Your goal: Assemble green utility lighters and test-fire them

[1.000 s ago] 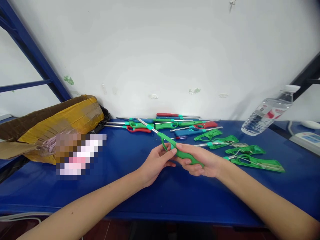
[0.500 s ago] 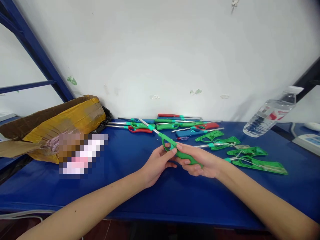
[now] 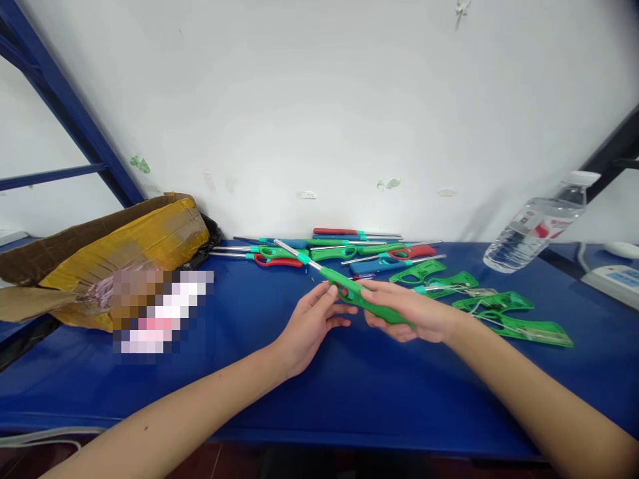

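Note:
A green utility lighter [image 3: 389, 314] with a long metal nozzle is held above the table, its nozzle slanting up and to the left. My right hand [image 3: 426, 313] wraps round the handle's rear. Near the trigger guard, my left hand [image 3: 308, 327] pinches the lighter's front, thumb on top and the other fingers partly apart below. To the right of my hands lie opened green lighter shells [image 3: 542, 327] with metal rods and inner parts exposed. Beyond my hands rest several assembled lighters, among them a red one [image 3: 279, 260] and a blue one [image 3: 382, 264].
A torn cardboard box [image 3: 124, 243] with yellow tape stands on the left of the blue table [image 3: 279, 406]. A water bottle [image 3: 536, 229] leans at the back right, near a white device [image 3: 616, 279]. Behind the table rises a white wall [image 3: 319, 106].
The lighter has turned in my hands, and its nozzle tip sits slightly lower. My left thumb has shifted left along it, toward the front of the trigger guard.

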Demonstrator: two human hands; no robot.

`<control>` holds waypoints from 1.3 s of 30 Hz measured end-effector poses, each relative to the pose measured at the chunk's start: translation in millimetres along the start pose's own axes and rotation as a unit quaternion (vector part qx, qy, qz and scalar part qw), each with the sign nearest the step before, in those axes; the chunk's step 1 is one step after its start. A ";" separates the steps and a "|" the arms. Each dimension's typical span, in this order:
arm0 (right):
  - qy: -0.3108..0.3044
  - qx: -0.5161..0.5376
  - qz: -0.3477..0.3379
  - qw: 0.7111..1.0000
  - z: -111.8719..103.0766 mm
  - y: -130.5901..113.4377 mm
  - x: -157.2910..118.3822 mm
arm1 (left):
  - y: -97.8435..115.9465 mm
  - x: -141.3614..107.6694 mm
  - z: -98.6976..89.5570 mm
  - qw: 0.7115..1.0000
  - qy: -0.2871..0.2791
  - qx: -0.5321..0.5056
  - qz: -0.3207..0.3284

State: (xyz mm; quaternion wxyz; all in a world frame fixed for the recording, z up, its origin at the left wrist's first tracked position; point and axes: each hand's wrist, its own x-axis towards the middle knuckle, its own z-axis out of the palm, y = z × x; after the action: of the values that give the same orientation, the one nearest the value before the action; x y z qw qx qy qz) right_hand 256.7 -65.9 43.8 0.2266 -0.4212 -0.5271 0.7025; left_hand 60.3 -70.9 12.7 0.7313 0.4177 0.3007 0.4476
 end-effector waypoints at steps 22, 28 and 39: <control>0.114 -0.211 -0.204 0.949 3.1 4.7 6.4 | 4.7 8.6 -11.0 0.998 -0.009 0.014 0.067; 0.110 -0.207 -0.213 0.949 3.5 8.2 9.0 | 10.4 11.0 -13.4 0.995 -0.021 0.015 0.098; 0.238 -0.325 -0.329 0.854 9.2 17.7 12.1 | 15.5 11.4 -17.7 0.987 -0.032 0.074 0.143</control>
State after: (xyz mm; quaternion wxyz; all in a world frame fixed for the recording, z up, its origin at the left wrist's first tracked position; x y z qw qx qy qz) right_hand 244.7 -67.8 23.9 0.4126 -0.4272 -0.7633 0.2540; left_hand 44.4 -50.6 17.3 0.6364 0.5230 0.2468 0.5105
